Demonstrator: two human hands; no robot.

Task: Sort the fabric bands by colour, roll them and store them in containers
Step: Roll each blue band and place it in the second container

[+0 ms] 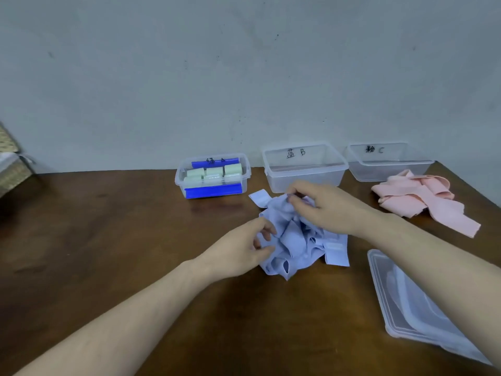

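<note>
- Several blue fabric bands (295,240) lie in one tangled heap on the wooden table (108,240), just in front of the clear container marked B (305,166), which holds nothing
- Right hand (322,207) is at the top of the heap, thumb and fingertips pinching a fold of blue cloth
- Left hand (244,251) is at the heap's left edge, fingers curled and nipping the fabric there
- Handling judgement: the bands look thin, light and limp, with no stiffness; pulling one from the middle would likely drag the others along. The flat stitched end tabs (260,198) sticking out of the heap appear the soundest place to take hold, drawing one band free before rolling
- Pink bands (423,199) lie loose, well apart to the right, just in front of the container marked C (390,164), likewise unfilled
- Left-hand container with blue clips (212,173) already holds pale green rolls (214,172)
- Clear lids (414,305) rest at near right, partly under the right forearm
- Progress judged: green stored; blue and pink still to roll
</note>
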